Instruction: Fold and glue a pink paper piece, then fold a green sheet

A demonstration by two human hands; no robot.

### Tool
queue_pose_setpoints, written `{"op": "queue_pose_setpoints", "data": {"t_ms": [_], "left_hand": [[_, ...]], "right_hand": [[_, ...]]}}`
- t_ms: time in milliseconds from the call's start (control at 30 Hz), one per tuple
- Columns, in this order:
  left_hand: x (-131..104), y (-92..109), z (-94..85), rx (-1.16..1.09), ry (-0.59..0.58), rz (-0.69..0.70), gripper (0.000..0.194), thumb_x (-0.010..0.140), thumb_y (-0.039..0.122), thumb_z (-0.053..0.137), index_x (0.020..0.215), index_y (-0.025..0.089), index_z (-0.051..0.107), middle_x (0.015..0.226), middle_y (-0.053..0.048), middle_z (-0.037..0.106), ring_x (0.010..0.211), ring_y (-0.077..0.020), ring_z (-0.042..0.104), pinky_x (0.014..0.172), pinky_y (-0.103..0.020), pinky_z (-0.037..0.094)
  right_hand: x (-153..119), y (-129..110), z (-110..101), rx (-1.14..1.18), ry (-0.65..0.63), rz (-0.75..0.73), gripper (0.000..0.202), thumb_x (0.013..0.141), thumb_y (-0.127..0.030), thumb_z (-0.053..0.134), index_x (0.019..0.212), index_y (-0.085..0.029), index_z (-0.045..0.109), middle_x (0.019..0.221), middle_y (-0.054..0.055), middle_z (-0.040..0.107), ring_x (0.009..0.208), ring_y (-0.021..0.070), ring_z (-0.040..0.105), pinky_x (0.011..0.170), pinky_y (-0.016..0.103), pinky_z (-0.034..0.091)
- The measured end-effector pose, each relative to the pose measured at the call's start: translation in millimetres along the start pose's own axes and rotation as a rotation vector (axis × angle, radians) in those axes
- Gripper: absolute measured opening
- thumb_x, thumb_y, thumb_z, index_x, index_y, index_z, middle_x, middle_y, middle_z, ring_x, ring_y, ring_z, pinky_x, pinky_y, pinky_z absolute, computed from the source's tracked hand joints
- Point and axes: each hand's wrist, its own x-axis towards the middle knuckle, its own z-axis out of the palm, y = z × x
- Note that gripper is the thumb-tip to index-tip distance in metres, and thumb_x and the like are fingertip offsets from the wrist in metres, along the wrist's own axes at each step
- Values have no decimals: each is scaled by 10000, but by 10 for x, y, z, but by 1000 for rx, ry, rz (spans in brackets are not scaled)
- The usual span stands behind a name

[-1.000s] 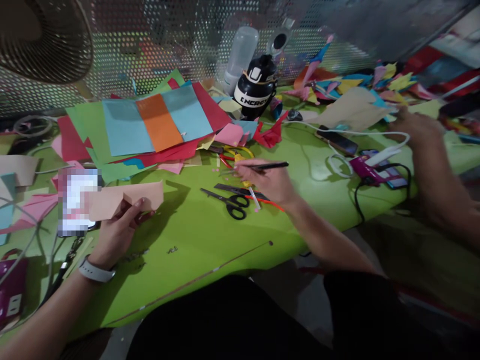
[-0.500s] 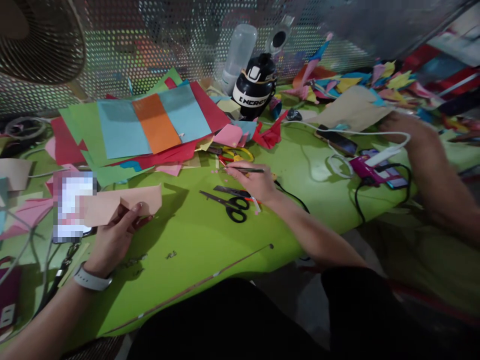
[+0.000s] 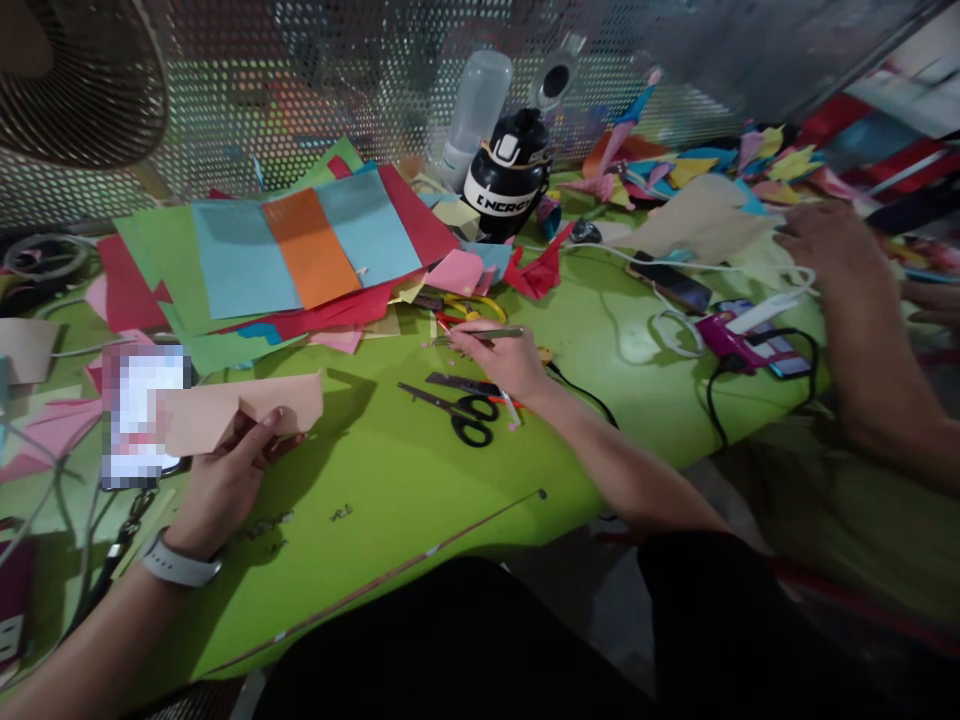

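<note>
My left hand (image 3: 229, 490) is closed on a folded piece of pale peach paper (image 3: 199, 408), raised over the table beside a lit phone (image 3: 142, 425). Between the thumb and fingers of my right hand (image 3: 506, 358) is a slim metal tool that looks like tweezers (image 3: 511, 332). Its tip points left, near small pink scraps and yellow-handled pliers (image 3: 480, 305). Black-handled scissors (image 3: 469, 415) lie just below that hand. A dark, flat blade-like tool (image 3: 454, 381) rests across their upper side, partly hidden.
Coloured paper sheets (image 3: 240, 260) are stacked at the back left, near a black bottle (image 3: 506, 190). A red folded paper (image 3: 540, 270) lies right of them. Cables run to a purple charger (image 3: 727, 338). Another person's hand (image 3: 829, 240) reaches in at the right. A fan (image 3: 82, 80) stands back left.
My right hand has tilted the tweezers slightly, their rear end rising. My left hand holds the peach paper still. The other person's hand has come off the beige paper and shifted right.
</note>
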Motion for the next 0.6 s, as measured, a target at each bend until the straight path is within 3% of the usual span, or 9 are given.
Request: {"op": "queue_pose_setpoints", "data": {"t_ms": [200, 600], "left_hand": [[2, -17, -28, 3, -23, 17, 206, 671, 250, 866, 757, 188, 689, 829, 44, 677, 829, -132, 632, 740, -237, 618], [13, -28, -40, 16, -25, 18, 211, 680, 252, 858, 773, 169, 688, 861, 24, 669, 848, -137, 634, 748, -231, 615]], "right_hand": [[16, 3, -15, 91, 13, 43, 362, 887, -525, 617, 967, -194, 740, 808, 64, 774, 744, 210, 751, 678, 356, 623], [0, -37, -9, 24, 20, 8, 337, 900, -508, 602, 927, -200, 735, 744, 47, 762, 663, 193, 731, 620, 331, 599]]}}
